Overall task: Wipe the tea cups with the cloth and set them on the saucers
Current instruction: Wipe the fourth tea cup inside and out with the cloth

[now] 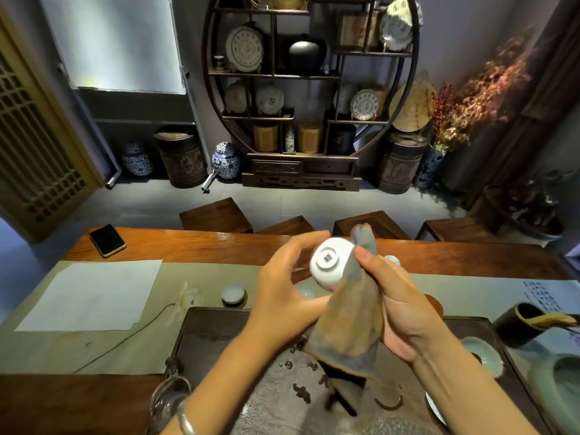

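Teacup [329, 262], white, held in the air above the tabletop [188, 243], foot ring turned toward the camera, mouth facing away and slightly down. Blue mark visible in the centre of the base. Its axis runs roughly from the viewer outward, so the rim is hidden from this view.

Left hand [282, 296] cups it from the left: fingers curled over the far upper side, thumb low near the bottom edge. A loose cradling hold, fingers partly spread around the bowl.

Right hand [398, 306] pinches the cloth [351, 312] against the cup's right flank, thumb pressed on top of the fabric. Cloth is grey-brown, hangs in a long drape below the hands down to the dark tea tray [219, 334]; a tuft sticks up above the cup.

Judgement: wiping still in hand, outer wall being worked. Cup sits between the two hands, cloth side on the right.

Setting-down targets lie below and just beyond the hands: a small cup on a dark saucer [233, 295] to the left, another pale cup [306, 291] partly hidden under the left hand. Which saucer is free cannot be told. Cup must be turned mouth-up before lowering; the left hand is the one carrying it.
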